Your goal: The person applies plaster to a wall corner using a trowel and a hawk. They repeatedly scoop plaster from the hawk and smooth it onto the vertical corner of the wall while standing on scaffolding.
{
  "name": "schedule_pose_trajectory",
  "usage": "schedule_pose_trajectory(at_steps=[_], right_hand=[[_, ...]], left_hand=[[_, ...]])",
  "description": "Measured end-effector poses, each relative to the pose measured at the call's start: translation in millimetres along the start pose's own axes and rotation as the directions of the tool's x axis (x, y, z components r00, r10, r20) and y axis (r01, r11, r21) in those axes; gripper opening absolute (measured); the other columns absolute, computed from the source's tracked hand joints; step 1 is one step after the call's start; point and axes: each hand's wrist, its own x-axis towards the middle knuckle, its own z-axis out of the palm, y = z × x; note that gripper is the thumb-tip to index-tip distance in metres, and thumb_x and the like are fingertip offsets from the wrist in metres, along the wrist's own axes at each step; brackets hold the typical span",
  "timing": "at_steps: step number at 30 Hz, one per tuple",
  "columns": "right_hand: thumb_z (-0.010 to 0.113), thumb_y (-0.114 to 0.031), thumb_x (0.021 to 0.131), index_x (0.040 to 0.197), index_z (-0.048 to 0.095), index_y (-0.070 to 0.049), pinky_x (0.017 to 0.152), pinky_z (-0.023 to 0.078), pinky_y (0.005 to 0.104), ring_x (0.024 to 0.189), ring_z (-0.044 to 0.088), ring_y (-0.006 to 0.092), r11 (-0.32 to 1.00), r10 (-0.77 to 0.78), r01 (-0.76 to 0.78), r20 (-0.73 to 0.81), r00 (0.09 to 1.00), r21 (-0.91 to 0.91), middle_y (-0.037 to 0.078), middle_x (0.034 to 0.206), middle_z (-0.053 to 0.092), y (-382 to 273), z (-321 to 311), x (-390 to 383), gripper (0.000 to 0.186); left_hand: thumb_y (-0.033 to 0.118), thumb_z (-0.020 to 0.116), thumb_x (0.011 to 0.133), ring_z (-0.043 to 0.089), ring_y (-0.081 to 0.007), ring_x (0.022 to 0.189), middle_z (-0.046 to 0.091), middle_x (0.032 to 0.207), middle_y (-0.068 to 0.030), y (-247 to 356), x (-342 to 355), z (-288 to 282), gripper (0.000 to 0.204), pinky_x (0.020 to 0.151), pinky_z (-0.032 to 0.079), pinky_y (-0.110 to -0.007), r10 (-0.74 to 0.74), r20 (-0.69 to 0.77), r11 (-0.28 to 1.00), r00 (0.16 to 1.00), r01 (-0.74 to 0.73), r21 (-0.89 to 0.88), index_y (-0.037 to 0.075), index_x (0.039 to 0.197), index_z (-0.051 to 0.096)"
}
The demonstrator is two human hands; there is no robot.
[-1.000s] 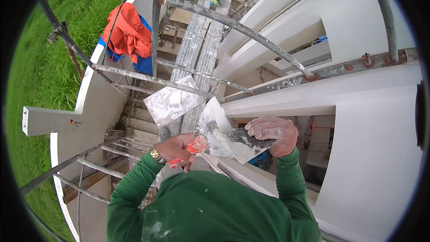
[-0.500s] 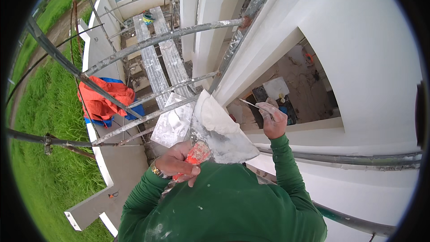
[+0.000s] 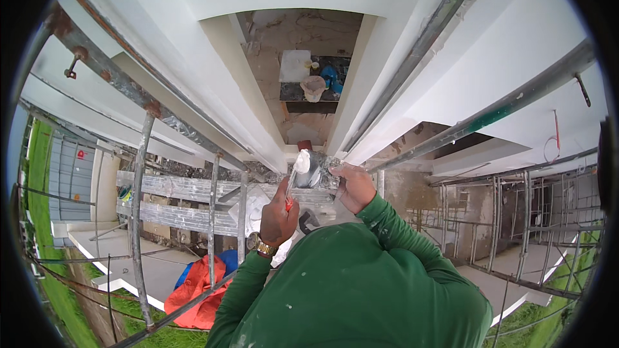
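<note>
Just off the centre of the view, toward 7 o'clock, holds a red-handled putty knife (image 3: 289,203) in the left hand (image 3: 278,218), fingers curled snugly round the handle, with the blade pointing up toward 12 and bearing a lump of white paste (image 3: 302,162). At 4 o'clock, keeps the right hand (image 3: 356,188) at the edge of a dark flat plate (image 3: 315,174), right beside the paste; cannot tell from this angle whether finger and thumb pinch that edge or merely touch it. Judging by looks, should handle light and stiff, perhaps flexing slightly toward the thin end of the blade; probably feels tip-heavy under the paste, which seems soft, slick and apt to slide when tilted. Best taken by the handle, close to the blade, clear of the smears; for the plate, seems wiser to grasp the side facing 3 o'clock. Between 8 and 9, shows spattered planks (image 3: 180,187) behind a scaffold post (image 3: 136,219); at 7, farther out, a bunched orange sheet (image 3: 200,296); at 12, through an opening, a bucket (image 3: 313,88)
</note>
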Motion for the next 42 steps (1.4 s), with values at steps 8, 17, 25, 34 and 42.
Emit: schedule_pose_trajectory(at_steps=[8,17,25,34,42], right_hand=[[0.048,0.002,0.091,0.122,0.051,0.009,0.093,0.051,0.0431,0.105,0.063,0.0270,0.873,-0.098,0.145,-0.123,0.988,0.465,0.016,0.115,0.063,-67.6,-21.1,-36.3,0.032],[0.049,0.003,0.090,0.119,0.060,0.005,0.101,0.047,0.0436,0.113,0.062,0.0327,0.647,-0.667,0.620,0.063,0.742,-0.443,0.020,0.120,0.065,-125.8,-38.9,-83.5,0.031],[0.050,0.004,0.081,0.116,0.063,0.002,0.089,0.053,0.0367,0.102,0.066,0.0309,0.194,-0.628,0.323,0.136,0.766,-0.926,0.018,0.111,0.068,-155.3,-113.2,-55.7,0.037],[0.050,0.005,0.083,0.096,0.059,0.007,0.081,0.052,0.0329,0.085,0.065,0.0212,0.934,-0.131,0.262,-0.449,0.884,0.243,0.011,0.090,0.064,-91.3,-111.6,-46.1,0.015],[0.052,0.001,0.086,0.097,0.059,0.001,0.088,0.051,0.0419,0.097,0.062,0.0231,0.785,-0.010,0.230,-0.358,0.934,0.576,0.013,0.105,0.062,-63.1,-141.9,-12.1,0.014]], left_hand=[[0.016,0.056,0.089,0.065,-0.0370,0.063,0.066,0.100,-0.0244,-12.7,34.5,38.0,0.052,0.059,0.052,-0.045,0.175,0.276,0.943,0.945,-0.242,0.228,0.001,0.136,0.041],[0.005,0.056,0.090,0.043,-0.0117,0.039,0.049,0.064,-0.0033,38.2,73.0,30.9,0.037,0.047,0.045,-0.033,0.332,0.822,0.166,0.462,0.830,-0.533,0.005,0.125,0.042],[0.004,0.058,0.090,0.047,-0.0117,0.042,0.050,0.063,-0.0037,79.8,95.7,39.4,0.042,0.048,0.048,-0.033,0.298,0.788,0.426,0.539,0.664,-0.615,0.004,0.128,0.040],[0.011,0.060,0.088,0.063,-0.0296,0.062,0.063,0.078,-0.0159,53.2,111.1,127.9,0.048,0.059,0.049,-0.040,0.194,0.311,0.976,0.930,-0.153,-0.152,0.000,0.132,0.044],[0.011,0.054,0.086,0.063,-0.0430,0.071,0.064,0.084,-0.0263,36.8,124.3,131.1,0.058,0.065,0.050,-0.048,0.235,0.430,0.893,0.872,-0.368,0.258,0.000,0.141,0.037]])
